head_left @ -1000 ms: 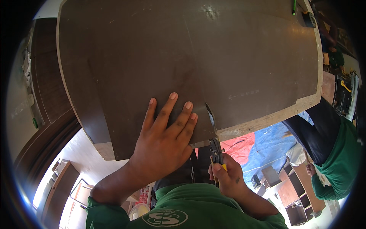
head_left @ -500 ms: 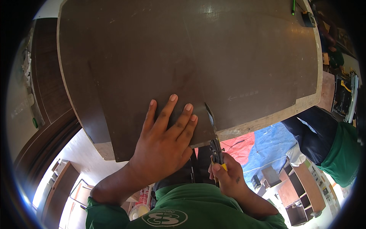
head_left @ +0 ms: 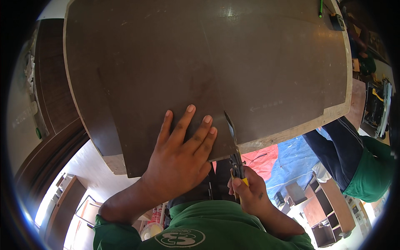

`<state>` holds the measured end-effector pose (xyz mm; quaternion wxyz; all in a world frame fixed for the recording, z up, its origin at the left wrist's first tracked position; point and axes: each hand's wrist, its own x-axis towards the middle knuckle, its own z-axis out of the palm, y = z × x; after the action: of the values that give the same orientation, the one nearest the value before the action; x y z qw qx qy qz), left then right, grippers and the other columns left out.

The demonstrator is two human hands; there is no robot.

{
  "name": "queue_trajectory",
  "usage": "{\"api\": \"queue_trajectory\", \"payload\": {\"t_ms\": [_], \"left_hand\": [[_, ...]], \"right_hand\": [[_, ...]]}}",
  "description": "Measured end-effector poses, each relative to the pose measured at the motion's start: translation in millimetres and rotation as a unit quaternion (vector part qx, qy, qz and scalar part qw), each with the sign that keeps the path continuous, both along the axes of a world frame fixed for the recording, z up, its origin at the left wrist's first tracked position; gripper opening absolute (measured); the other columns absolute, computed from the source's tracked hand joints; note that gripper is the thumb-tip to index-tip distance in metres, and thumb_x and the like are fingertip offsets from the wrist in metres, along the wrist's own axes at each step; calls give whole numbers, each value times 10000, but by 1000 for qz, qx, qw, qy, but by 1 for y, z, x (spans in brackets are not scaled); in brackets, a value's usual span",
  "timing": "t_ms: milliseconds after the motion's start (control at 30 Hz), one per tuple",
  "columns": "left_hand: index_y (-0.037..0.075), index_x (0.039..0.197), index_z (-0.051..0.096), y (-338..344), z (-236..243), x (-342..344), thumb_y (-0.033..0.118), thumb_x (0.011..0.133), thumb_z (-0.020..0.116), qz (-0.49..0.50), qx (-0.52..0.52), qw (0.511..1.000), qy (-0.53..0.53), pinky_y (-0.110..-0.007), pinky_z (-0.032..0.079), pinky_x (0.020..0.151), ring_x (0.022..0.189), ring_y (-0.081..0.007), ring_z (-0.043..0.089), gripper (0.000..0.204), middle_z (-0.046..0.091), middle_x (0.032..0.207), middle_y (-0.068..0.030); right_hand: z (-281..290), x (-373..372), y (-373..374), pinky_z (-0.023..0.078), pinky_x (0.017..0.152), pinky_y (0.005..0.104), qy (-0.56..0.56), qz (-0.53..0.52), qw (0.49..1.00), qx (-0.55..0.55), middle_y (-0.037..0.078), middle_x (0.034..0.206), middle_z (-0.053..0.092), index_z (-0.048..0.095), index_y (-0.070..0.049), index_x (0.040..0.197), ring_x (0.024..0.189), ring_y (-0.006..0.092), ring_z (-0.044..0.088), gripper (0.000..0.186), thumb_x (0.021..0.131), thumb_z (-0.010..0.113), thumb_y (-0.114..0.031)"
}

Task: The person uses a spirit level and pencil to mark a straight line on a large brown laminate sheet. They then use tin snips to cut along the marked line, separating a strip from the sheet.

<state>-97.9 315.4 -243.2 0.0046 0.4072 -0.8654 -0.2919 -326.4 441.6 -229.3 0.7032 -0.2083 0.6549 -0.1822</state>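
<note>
A dark brown sheet (head_left: 200,62) lies on a wooden board, whose pale edge (head_left: 287,131) shows along the near side. My left hand (head_left: 179,162) rests on the sheet near its front edge, fingers spread and flat. Just right of it, my right hand (head_left: 248,187) grips metal snips (head_left: 236,162) with yellow-and-black handles. Their long blade (head_left: 229,125) points away from me over the sheet at its front edge; whether the jaws are closed is hard to tell. My thumb lies along the handle.
A co-worker's dark-clad legs and green top (head_left: 371,171) are at the right, beside the board. A green marker (head_left: 321,8) and a black tool (head_left: 336,21) lie at the far right corner. Blue and red tarps (head_left: 291,162), wooden cabinets (head_left: 329,208) and a dark panel (head_left: 52,83) surround it.
My left hand has slid very slightly toward me with the sheet. The co-worker at the right has shifted, and their hand seen earlier is out of sight.
</note>
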Motion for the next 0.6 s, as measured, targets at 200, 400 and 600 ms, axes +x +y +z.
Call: {"api": "queue_trajectory", "payload": {"t_ms": [200, 400, 600], "left_hand": [[13, 1414, 695, 1, 0, 0, 208, 840, 694, 1, 0, 1000, -1, -724, 285, 1246, 1562, -469, 406, 607, 612, 1561, -166], [14, 1402, 702, 2, 1, 1, 244, 863, 700, 1, 2, 1000, 1, -724, 279, 1246, 1556, -464, 409, 586, 617, 1547, -165], [7, 1418, 689, 2, 2, 1, 219, 846, 692, 3, 7, 1000, 5, -728, 280, 1245, 1567, -474, 396, 609, 607, 1566, -170]], "right_hand": [[0, 2, 0, 474, 667, 279, -7, -3, 1000, 6, 12, 817, 623, 626, 7, 1135, 746, 70, 570, 354, 1084, 676, -340], [1, 1, 0, 471, 632, 274, 2, 6, 1000, 5, 1, 769, 610, 623, -11, 1072, 695, 64, 566, 346, 1086, 674, -352], [4, 2, 0, 473, 630, 273, 5, 0, 1000, 3, -1, 766, 610, 621, -12, 1073, 694, 62, 568, 333, 1091, 668, -342]]}}
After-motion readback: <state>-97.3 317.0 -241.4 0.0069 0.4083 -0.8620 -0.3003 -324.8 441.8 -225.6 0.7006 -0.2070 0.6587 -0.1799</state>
